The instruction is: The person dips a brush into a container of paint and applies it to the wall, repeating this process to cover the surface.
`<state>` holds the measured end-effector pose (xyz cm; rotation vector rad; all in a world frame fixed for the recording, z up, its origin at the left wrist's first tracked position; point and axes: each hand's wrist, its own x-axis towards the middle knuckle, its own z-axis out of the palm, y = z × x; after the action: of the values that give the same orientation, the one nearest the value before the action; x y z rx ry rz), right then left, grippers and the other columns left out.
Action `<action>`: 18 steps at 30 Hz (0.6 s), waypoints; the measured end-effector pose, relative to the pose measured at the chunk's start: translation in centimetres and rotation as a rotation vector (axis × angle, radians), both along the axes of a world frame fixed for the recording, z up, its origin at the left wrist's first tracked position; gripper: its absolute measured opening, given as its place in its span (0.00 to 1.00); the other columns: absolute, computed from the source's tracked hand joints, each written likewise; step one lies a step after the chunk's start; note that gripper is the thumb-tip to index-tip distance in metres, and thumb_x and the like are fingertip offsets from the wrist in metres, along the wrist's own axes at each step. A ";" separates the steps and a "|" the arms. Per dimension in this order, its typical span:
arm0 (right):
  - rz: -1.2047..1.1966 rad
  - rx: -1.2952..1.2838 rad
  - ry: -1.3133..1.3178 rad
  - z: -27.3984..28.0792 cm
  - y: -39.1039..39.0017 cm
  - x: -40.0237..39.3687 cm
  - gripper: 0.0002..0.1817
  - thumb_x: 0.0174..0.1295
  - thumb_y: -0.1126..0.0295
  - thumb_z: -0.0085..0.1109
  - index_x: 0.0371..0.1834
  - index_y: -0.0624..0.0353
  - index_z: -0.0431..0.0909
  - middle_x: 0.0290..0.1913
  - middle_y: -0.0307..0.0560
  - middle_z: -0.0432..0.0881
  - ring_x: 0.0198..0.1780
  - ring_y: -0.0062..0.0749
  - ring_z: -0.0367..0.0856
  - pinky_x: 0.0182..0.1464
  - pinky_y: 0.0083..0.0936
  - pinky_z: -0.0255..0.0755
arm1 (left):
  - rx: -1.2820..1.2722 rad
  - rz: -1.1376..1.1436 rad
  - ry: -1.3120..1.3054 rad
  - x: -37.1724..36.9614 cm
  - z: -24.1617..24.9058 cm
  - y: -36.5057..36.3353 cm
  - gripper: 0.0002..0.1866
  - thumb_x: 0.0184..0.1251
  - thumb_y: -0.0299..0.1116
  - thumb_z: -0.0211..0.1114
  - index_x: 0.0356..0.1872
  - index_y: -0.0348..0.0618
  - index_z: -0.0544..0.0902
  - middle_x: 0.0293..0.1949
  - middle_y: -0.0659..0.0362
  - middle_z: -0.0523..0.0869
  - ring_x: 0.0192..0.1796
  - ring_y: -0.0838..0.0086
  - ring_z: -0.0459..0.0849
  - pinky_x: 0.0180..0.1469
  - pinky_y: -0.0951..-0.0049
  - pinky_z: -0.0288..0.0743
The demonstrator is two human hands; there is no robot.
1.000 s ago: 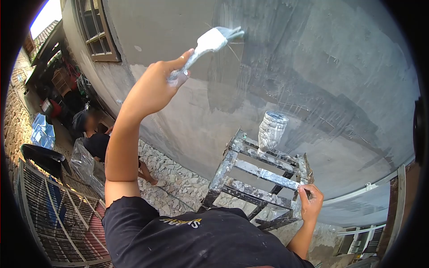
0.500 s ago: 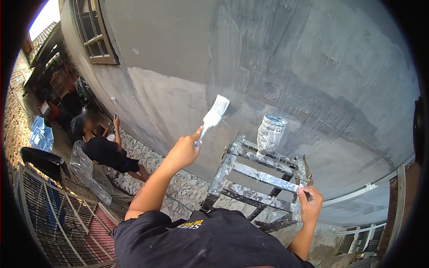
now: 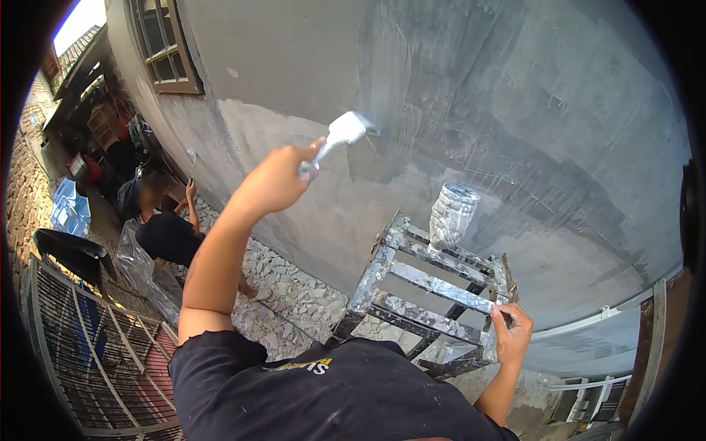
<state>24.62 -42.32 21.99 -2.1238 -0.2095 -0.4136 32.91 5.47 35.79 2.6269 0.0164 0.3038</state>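
Observation:
My left hand point(image 3: 276, 180) is closed around the handle of a paintbrush point(image 3: 346, 130) thick with white paint. The bristle end is smeared by motion and lies close to the grey wall point(image 3: 441, 88); whether it touches cannot be told. With its fingers closed, my right hand point(image 3: 512, 331) grips the right side of a paint-spattered metal step stand point(image 3: 434, 283). On top of that stand is a white-coated ribbed container point(image 3: 453, 217), upright near the wall; its contents are not clear. Damp-looking darker patches and streaks cover part of the wall.
Another person point(image 3: 165, 231) sits low at the left, holding a brush point(image 3: 192, 158) against the wall. Broken stones point(image 3: 287, 294) cover the ground below. A slatted cage-like frame point(image 3: 103, 345) stands at lower left, and a window point(image 3: 163, 48) is set in the wall.
My left hand has swung up and to the left with the paintbrush, which now tilts more toward the wall. My right hand keeps its hold on the stand. The view has shifted slightly.

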 end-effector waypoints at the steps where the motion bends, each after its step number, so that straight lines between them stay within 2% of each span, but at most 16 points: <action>1: 0.001 -0.001 -0.004 0.0 0.0 0.1 0.05 0.64 0.78 0.70 0.36 0.70 0.86 0.34 0.51 0.88 0.36 0.33 0.85 0.44 0.26 0.75 | 0.019 -0.005 -0.077 0.1 2.6 0.3 0.26 0.77 0.33 0.66 0.75 0.45 0.78 0.36 0.35 0.86 0.37 0.70 0.84 0.52 0.60 0.79; 3: -0.004 0.013 -0.006 -0.1 0.0 0.0 0.05 0.64 0.78 0.70 0.36 0.70 0.86 0.34 0.51 0.88 0.37 0.34 0.85 0.44 0.27 0.75 | 0.086 -0.058 -0.342 0.6 6.3 1.1 0.26 0.79 0.35 0.65 0.76 0.47 0.77 0.35 0.41 0.86 0.36 0.73 0.75 0.53 0.62 0.78; 5: -0.007 0.015 -0.006 -0.3 -0.1 0.1 0.05 0.64 0.78 0.70 0.36 0.70 0.86 0.34 0.51 0.88 0.37 0.34 0.85 0.45 0.27 0.75 | 0.088 -0.079 -0.495 1.2 8.8 2.2 0.27 0.80 0.37 0.64 0.77 0.50 0.76 0.31 0.47 0.82 0.33 0.73 0.71 0.46 0.65 0.77; 6: -0.013 0.017 -0.004 -0.3 -0.1 0.1 0.05 0.64 0.78 0.70 0.36 0.70 0.86 0.34 0.51 0.88 0.37 0.34 0.85 0.45 0.27 0.75 | 0.089 -0.077 -0.494 1.0 9.9 2.1 0.27 0.80 0.37 0.64 0.77 0.50 0.76 0.31 0.47 0.82 0.33 0.73 0.71 0.46 0.65 0.77; 8: -0.015 0.021 0.000 -0.2 -0.1 0.0 0.05 0.64 0.78 0.71 0.36 0.70 0.86 0.34 0.51 0.88 0.37 0.34 0.85 0.45 0.27 0.75 | 0.110 -0.002 -0.578 0.7 11.6 1.3 0.27 0.82 0.39 0.63 0.78 0.52 0.75 0.27 0.52 0.76 0.32 0.77 0.66 0.39 0.69 0.71; 9: -0.019 0.025 0.003 -0.1 0.0 0.0 0.05 0.64 0.78 0.71 0.36 0.70 0.86 0.34 0.51 0.88 0.37 0.34 0.85 0.45 0.27 0.75 | 0.019 0.053 -0.544 0.6 11.6 0.7 0.26 0.82 0.39 0.62 0.78 0.53 0.74 0.26 0.52 0.71 0.31 0.80 0.62 0.36 0.71 0.65; 10: -0.017 0.028 0.002 -0.2 0.0 0.0 0.05 0.64 0.78 0.71 0.36 0.70 0.86 0.34 0.51 0.88 0.37 0.34 0.85 0.45 0.27 0.75 | 0.022 0.055 -0.546 0.7 11.2 0.2 0.26 0.82 0.39 0.62 0.78 0.53 0.74 0.26 0.52 0.71 0.31 0.80 0.62 0.36 0.71 0.65; 13: -0.031 0.041 0.004 -0.5 -0.1 0.0 0.05 0.63 0.78 0.71 0.36 0.70 0.86 0.34 0.51 0.88 0.37 0.34 0.85 0.45 0.27 0.75 | -0.005 0.010 -0.426 2.1 6.8 0.2 0.28 0.80 0.36 0.63 0.79 0.48 0.73 0.27 0.47 0.71 0.32 0.75 0.66 0.40 0.67 0.74; 15: -0.031 0.053 -0.004 -0.5 -0.1 0.0 0.05 0.63 0.78 0.71 0.36 0.70 0.86 0.34 0.51 0.88 0.37 0.33 0.85 0.45 0.27 0.75 | -0.056 -0.046 -0.399 2.8 2.5 -0.1 0.28 0.79 0.33 0.63 0.78 0.46 0.74 0.29 0.39 0.76 0.30 0.66 0.78 0.43 0.62 0.77; 17: -0.036 0.055 -0.004 -0.6 -0.3 0.0 0.05 0.63 0.78 0.71 0.36 0.70 0.86 0.34 0.51 0.88 0.37 0.33 0.85 0.45 0.27 0.75 | -0.051 -0.036 -0.247 2.3 -1.4 -0.8 0.27 0.79 0.31 0.62 0.77 0.44 0.75 0.32 0.33 0.82 0.31 0.50 0.87 0.44 0.58 0.79; 18: -0.034 0.050 0.004 -0.6 -0.3 0.0 0.05 0.63 0.78 0.71 0.36 0.70 0.86 0.34 0.51 0.88 0.37 0.33 0.85 0.45 0.27 0.75 | -0.020 -0.050 -0.168 1.6 -2.8 -1.0 0.26 0.78 0.31 0.62 0.76 0.43 0.76 0.33 0.33 0.84 0.33 0.46 0.87 0.44 0.57 0.79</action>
<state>24.65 -42.63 21.36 -2.0810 -0.1591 -0.4307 34.52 4.45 32.95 2.5688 -0.1013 0.5031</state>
